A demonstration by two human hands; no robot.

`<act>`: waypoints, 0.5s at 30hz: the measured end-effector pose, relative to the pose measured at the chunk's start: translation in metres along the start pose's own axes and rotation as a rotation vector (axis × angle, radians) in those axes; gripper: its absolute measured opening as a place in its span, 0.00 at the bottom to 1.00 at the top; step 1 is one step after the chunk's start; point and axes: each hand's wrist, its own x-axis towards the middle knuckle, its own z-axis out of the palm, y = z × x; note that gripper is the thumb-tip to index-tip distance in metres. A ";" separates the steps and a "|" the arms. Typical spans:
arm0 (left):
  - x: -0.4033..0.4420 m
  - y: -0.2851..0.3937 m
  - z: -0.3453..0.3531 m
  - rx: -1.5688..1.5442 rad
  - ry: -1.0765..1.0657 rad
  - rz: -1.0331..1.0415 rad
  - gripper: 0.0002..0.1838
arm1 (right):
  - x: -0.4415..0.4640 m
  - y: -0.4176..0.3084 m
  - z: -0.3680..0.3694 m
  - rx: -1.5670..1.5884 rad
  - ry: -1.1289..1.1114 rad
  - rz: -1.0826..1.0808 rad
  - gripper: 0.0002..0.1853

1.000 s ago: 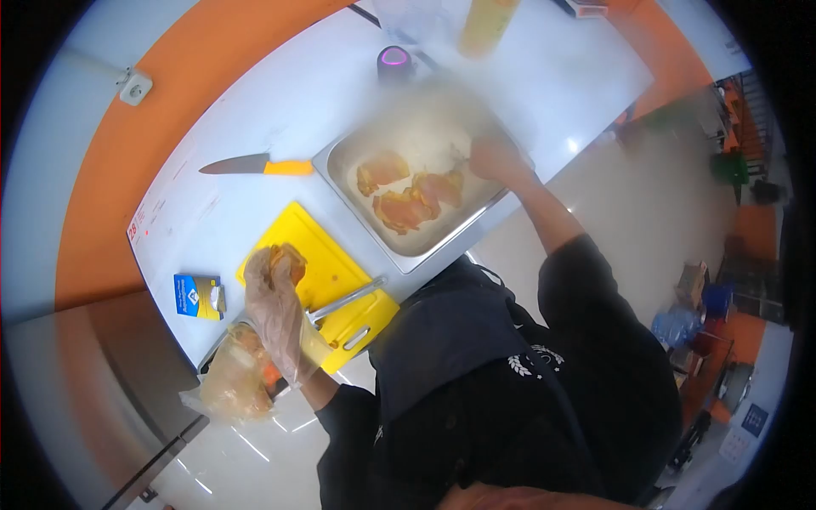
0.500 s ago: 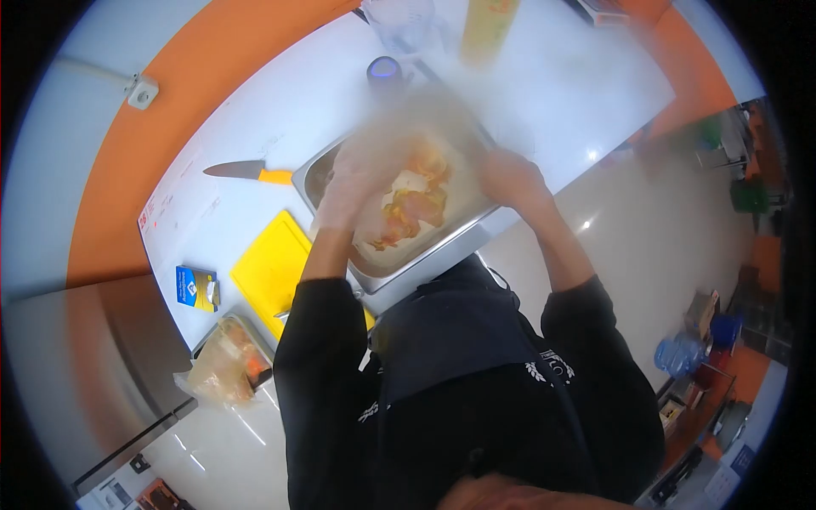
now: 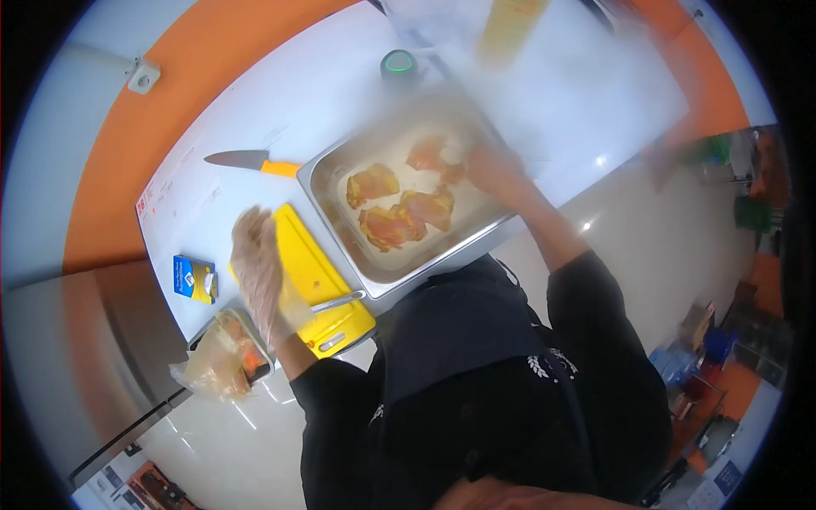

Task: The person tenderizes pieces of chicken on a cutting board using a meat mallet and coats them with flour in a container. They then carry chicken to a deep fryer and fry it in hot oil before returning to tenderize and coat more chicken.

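A deep steel pan sits in front of me with several pieces of seasoned raw meat, which looks like chicken, spread on its floor. My left hand, in a clear plastic glove, is over the left edge of the yellow cutting board, fingers stretched out and holding nothing visible. My right hand is at the pan's right side, its fingertips close to the upper right meat piece. Haze blurs those fingers, so their grip is unclear. A steel utensil lies across the board.
A knife with a yellow handle lies left of the pan. A blue and yellow box and a container with a plastic bag are at the table's left. Behind the pan are a dark round-topped object and a yellowish container.
My left hand has moved out of the pan, left and toward me, to the cutting board. My right hand has shifted slightly inward. The meat pieces now lie more spread out.
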 end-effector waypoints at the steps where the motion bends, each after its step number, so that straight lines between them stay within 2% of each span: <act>1: -0.010 -0.013 -0.009 -0.020 0.042 -0.074 0.19 | -0.013 -0.010 -0.031 0.034 -0.003 0.031 0.13; 2: -0.018 -0.029 -0.015 -0.091 0.076 -0.162 0.19 | -0.018 -0.017 -0.048 0.068 -0.003 0.063 0.13; 4: -0.033 -0.065 -0.021 -0.229 0.142 -0.334 0.19 | -0.007 -0.024 -0.036 0.036 -0.037 -0.031 0.15; 5: -0.040 -0.085 -0.024 -0.185 0.140 -0.355 0.19 | -0.002 -0.025 -0.027 0.023 -0.053 -0.073 0.17; 8: -0.053 -0.118 -0.033 -0.048 0.135 -0.393 0.20 | 0.014 -0.022 0.000 0.086 -0.060 0.046 0.22; 11: -0.065 -0.134 -0.041 0.040 0.134 -0.418 0.21 | 0.028 -0.011 -0.010 0.044 -0.188 -0.135 0.24; 13: -0.070 -0.169 -0.043 -0.004 0.117 -0.419 0.22 | 0.043 0.000 0.013 0.059 -0.131 -0.299 0.24; 15: -0.072 -0.195 -0.047 0.247 0.014 -0.370 0.22 | 0.063 0.007 0.061 0.126 -0.066 -0.342 0.24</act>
